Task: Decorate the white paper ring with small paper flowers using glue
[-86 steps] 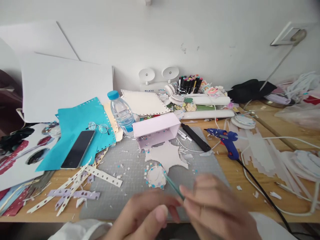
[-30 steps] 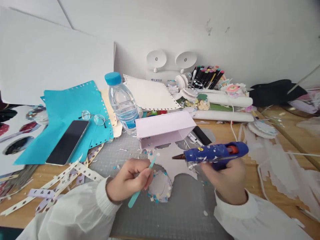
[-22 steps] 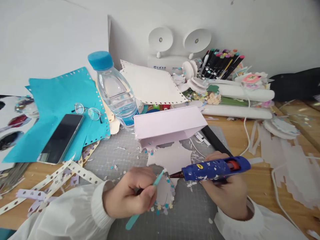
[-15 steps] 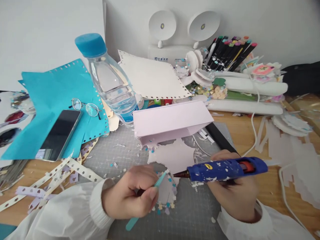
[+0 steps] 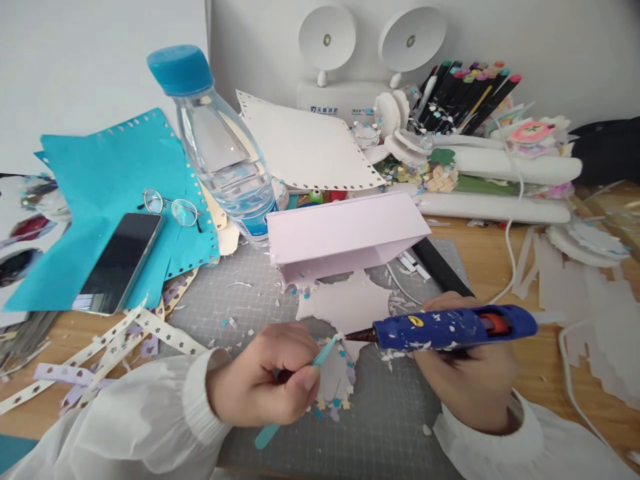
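Observation:
Turquoise tweezers [image 5: 327,352] are pinched in my left hand [image 5: 273,377], their tip angled up to the right. A blue hot glue gun [image 5: 435,329] with white glue smears is gripped by my right hand [image 5: 467,373]; its dark nozzle points left, close to the tweezers' tip. Whether the two tips touch I cannot tell. Under them lies a small pale paper piece [image 5: 336,381] edged with tiny coloured flower and star cutouts, partly hidden by my left hand. Behind it are a scallop-edged pale paper [image 5: 345,303] and a folded pale-lilac paper box [image 5: 345,230].
A grey cutting mat [image 5: 395,413] with paper scraps covers the middle. Left are a water bottle [image 5: 220,147], a phone [image 5: 120,263], glasses [image 5: 170,205] and punched strips [image 5: 175,337]. Markers [image 5: 470,93] stand at the back; a white cable [image 5: 510,253] runs at right.
The view has shifted slightly. Both hands keep their grips, and the glue gun's nozzle and the tweezers' tip stay close together over the decorated piece.

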Available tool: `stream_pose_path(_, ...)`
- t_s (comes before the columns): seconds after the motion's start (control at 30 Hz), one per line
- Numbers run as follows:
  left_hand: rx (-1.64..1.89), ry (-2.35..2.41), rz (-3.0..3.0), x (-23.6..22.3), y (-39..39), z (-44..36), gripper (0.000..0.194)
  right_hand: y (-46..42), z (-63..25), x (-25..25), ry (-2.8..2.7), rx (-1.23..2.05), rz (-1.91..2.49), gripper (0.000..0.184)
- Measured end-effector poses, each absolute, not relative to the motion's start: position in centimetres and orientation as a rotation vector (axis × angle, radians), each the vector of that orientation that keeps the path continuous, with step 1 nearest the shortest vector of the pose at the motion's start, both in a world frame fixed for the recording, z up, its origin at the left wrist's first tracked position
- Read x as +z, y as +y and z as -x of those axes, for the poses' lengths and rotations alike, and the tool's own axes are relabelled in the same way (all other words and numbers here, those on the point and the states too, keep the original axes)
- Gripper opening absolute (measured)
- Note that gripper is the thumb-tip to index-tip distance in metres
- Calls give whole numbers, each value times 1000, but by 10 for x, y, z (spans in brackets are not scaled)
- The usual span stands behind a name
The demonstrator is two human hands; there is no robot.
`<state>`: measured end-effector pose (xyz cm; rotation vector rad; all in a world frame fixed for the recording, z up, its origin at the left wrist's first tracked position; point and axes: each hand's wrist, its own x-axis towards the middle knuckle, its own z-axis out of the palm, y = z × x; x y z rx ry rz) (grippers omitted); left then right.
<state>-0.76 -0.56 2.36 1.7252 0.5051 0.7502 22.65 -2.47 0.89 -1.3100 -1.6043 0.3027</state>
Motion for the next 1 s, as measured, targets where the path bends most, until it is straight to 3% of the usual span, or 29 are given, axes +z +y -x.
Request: stream_pose_path(1.0,700,522,-1741,28,-5,5,55,-23,-226,10,-1634,303,1298,20)
